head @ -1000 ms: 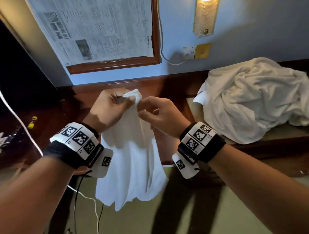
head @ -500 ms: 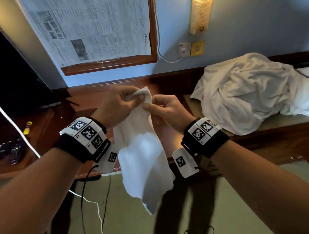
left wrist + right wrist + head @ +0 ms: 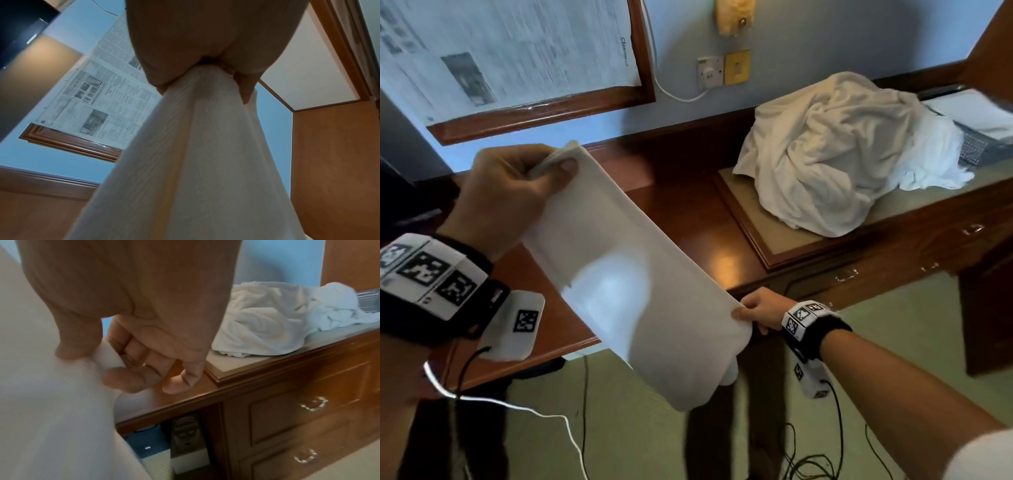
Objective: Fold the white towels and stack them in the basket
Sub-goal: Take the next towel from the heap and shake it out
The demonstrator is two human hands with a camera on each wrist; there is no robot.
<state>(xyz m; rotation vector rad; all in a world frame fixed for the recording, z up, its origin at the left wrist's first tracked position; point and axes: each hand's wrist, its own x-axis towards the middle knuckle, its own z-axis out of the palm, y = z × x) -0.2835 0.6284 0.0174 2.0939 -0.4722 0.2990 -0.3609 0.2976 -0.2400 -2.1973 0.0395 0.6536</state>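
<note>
- Since a second ago, hands have parted: both pinched one bunched top corner then; now the towel [image 3: 633, 274] is stretched flat between them, above the wooden surface [image 3: 688, 219].
- Left hand [image 3: 506, 192] up at far left, thumb and fingers pinching one top corner; left wrist view shows cloth gathered in that grip.
- Right hand [image 3: 756, 308] lower, near right, thumb and forefinger pinching the opposite corner; other fingers loosely curled, free.
- Lower edge hangs slack, one bottom corner curling under.
- Judgement: level the two hands and keep the top edge taut before bringing corners together, else the fold goes skew.
- Pile of unfolded towels [image 3: 835, 150] sits at far right on the surface.
- Basket [image 3: 976, 147]: likely the dark mesh behind the pile, partly hidden.
</note>
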